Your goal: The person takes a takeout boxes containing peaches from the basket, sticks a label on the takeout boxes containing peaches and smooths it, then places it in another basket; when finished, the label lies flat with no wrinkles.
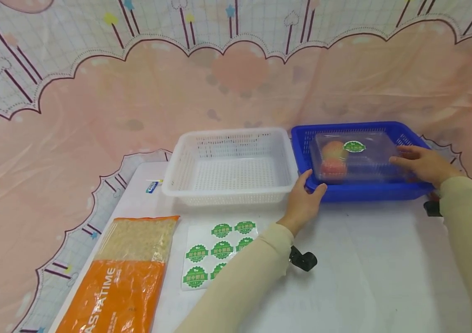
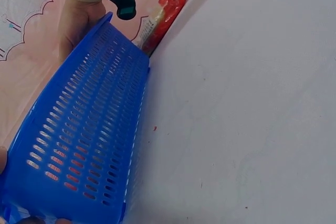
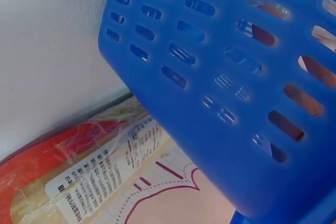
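Observation:
A blue plastic basket (image 1: 369, 193) with slotted walls stands on the right of the table. Inside it lies a clear plastic box (image 1: 373, 162) with a green round sticker on its lid and red-yellow fruit at its left end. My left hand (image 1: 302, 203) grips the basket's near left corner; in the left wrist view only its fingertips show at the rim. My right hand (image 1: 425, 164) holds the right end of the clear box, its thumb and a finger over the lid. Its lower fingers are partly hidden. Through the slots of the basket (image 3: 210, 93), bits of skin show.
A white basket (image 1: 231, 192) stands left of the blue one. Nearer lie a sheet of green round stickers (image 1: 221, 249) and an orange pasta bag (image 1: 127, 286). A small blue-white item (image 1: 151, 187) lies by the white basket. Beyond the blue basket is a red-and-clear package (image 2: 165, 17).

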`<state>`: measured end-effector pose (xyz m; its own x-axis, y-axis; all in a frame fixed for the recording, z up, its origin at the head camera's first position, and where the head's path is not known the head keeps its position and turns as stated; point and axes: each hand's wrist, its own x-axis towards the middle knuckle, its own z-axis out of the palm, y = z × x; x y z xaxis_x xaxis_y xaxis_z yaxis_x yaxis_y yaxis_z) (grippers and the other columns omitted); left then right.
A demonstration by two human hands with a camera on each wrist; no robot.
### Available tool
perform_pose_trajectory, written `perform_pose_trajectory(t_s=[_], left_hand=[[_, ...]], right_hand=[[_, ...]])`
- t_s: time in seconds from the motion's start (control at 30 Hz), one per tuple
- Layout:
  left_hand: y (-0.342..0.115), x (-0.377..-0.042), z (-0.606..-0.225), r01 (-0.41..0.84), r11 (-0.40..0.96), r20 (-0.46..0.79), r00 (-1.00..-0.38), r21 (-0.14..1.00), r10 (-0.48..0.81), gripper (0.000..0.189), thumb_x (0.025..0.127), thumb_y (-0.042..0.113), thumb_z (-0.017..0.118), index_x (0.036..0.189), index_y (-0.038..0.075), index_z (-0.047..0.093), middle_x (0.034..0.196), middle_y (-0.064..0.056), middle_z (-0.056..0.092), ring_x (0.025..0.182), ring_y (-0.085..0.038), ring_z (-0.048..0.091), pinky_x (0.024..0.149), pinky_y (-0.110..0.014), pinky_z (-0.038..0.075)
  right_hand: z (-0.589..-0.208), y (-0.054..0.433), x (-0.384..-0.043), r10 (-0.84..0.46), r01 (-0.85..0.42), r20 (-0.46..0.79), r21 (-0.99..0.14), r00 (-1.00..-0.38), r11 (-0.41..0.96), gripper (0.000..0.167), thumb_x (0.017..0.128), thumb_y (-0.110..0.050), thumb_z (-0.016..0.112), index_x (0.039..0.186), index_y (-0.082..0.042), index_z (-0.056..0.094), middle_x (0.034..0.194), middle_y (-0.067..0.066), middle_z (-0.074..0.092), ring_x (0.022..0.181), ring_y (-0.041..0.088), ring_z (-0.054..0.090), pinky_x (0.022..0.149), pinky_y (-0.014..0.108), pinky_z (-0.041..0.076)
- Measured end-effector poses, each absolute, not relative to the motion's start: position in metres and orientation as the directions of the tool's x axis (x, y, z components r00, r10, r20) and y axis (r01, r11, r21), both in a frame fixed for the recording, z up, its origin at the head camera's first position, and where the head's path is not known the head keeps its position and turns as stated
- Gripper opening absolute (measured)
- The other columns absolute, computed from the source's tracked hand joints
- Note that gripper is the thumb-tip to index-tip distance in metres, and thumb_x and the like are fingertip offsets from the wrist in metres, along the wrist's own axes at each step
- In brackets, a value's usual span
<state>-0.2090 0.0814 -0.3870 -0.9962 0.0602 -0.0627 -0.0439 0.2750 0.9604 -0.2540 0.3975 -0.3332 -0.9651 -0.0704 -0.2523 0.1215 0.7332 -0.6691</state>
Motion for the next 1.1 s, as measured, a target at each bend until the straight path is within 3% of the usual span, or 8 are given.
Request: perform_pose_trajectory(t_s=[0.2,0.43,0.5,0.87,1.03,1.1], left_hand=[[0.0819,-0.2108,-0.3867,-0.051,0.277,-0.069,-0.996,0.959,0.056,0.055,0.097,0.035,0.067,0.148,0.026,0.049,0.144,0.001,0.054,0.121,-0.013,0.055,0.102,-0.032,0.045],[0.0817,-0.2101,-0.3846,-0.033,0.279,-0.051,-0.997,0.960,0.058,0.054,0.096,0.035,0.067,0.147,0.025,0.050,0.144,0.002,0.054,0.124,-0.013,0.054,0.103,-0.032,0.044],[0.0816,-0.2093,-0.3846,-0.033,0.286,-0.052,-0.997,0.958,0.059,0.054,0.096,0.035,0.067,0.147,0.026,0.050,0.143,0.002,0.054,0.123,-0.014,0.055,0.102,-0.032,0.045],[0.0810,-0.2069,-0.3844,-0.039,0.263,-0.058,-0.996,0.964,0.063,0.055,0.096,0.034,0.068,0.147,0.024,0.050,0.141,0.001,0.056,0.117,-0.011,0.056,0.100,-0.031,0.046],[0.0792,-0.2086,-0.3854,-0.047,0.263,-0.068,-0.995,0.964,0.072,0.055,0.097,0.035,0.066,0.148,0.025,0.049,0.143,0.001,0.054,0.121,-0.012,0.054,0.102,-0.032,0.045],[0.0780,-0.2093,-0.3857,-0.052,0.263,-0.076,-0.994,0.963,0.082,0.056,0.097,0.037,0.066,0.148,0.026,0.048,0.144,0.002,0.053,0.122,-0.012,0.053,0.103,-0.033,0.045]], right_hand=[[-0.3330,0.3964,-0.2585,-0.085,0.112,-0.266,-0.645,-0.960,0.756,0.094,0.100,-0.060,0.047,0.159,-0.002,0.003,0.155,0.039,0.016,0.121,0.059,0.047,0.096,0.072,0.038],[-0.3324,0.3952,-0.2642,-0.096,0.077,-0.243,-0.615,-0.965,0.785,0.096,0.099,-0.060,0.048,0.158,0.001,0.004,0.156,0.038,0.011,0.137,0.064,0.011,0.102,0.079,0.012],[-0.3327,0.3940,-0.2644,-0.107,0.058,-0.232,-0.609,-0.967,0.791,0.094,0.100,-0.059,0.048,0.158,0.002,0.005,0.156,0.038,0.012,0.137,0.063,0.010,0.103,0.078,0.012],[-0.3337,0.3913,-0.2627,-0.089,0.073,-0.228,-0.616,-0.970,0.784,0.095,0.099,-0.059,0.051,0.158,0.003,0.008,0.155,0.038,0.015,0.137,0.063,0.014,0.104,0.077,0.016],[-0.3363,0.3906,-0.2638,-0.059,0.059,-0.157,-0.657,-0.986,0.752,0.094,0.098,-0.056,0.055,0.158,0.002,0.012,0.156,0.036,0.017,0.140,0.059,0.012,0.107,0.074,0.012],[-0.3377,0.3909,-0.2635,-0.048,0.040,-0.111,-0.679,-0.993,0.733,0.091,0.098,-0.053,0.056,0.158,0.002,0.015,0.157,0.034,0.019,0.140,0.056,0.019,0.113,0.056,0.029]])
